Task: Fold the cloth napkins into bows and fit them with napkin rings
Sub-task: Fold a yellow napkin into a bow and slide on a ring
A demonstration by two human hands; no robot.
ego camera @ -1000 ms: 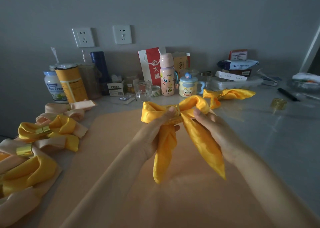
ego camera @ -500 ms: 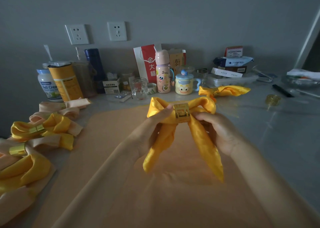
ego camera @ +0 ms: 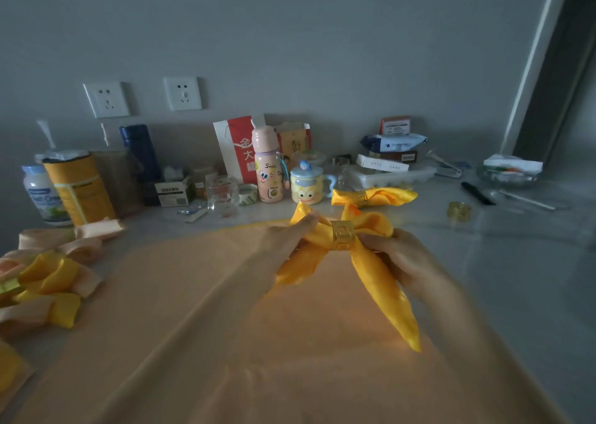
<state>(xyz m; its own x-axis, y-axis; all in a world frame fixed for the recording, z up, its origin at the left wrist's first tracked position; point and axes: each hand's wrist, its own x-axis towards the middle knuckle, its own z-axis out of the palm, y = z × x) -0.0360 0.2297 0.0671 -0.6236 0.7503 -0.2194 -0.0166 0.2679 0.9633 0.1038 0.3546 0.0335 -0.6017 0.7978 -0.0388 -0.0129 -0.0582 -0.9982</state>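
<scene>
Napkin bow [ego camera: 371, 272] in pinch of hands [ego camera: 280, 246] [ego camera: 403, 256].

Dim, grey wide-angle view with one warm patch at the centre.

The room is underlit: the wall [ego camera: 290, 36] reads flat grey and the clutter along its foot is murky. The brightest area sits mid-frame, where the orange cloth [ego camera: 225, 327] glows warmly beneath the yellow napkin [ego camera: 380, 281], whose satin carries a soft sheen. The napkin ring [ego camera: 342, 235] shows a faint glint. Blur smears the left hand [ego camera: 280, 249], the right hand [ego camera: 406, 259] and both forearms toward the lower edge. The left edge of the frame is soft and stretched, and the door frame [ego camera: 532, 68] at upper right leans with lens distortion.
</scene>
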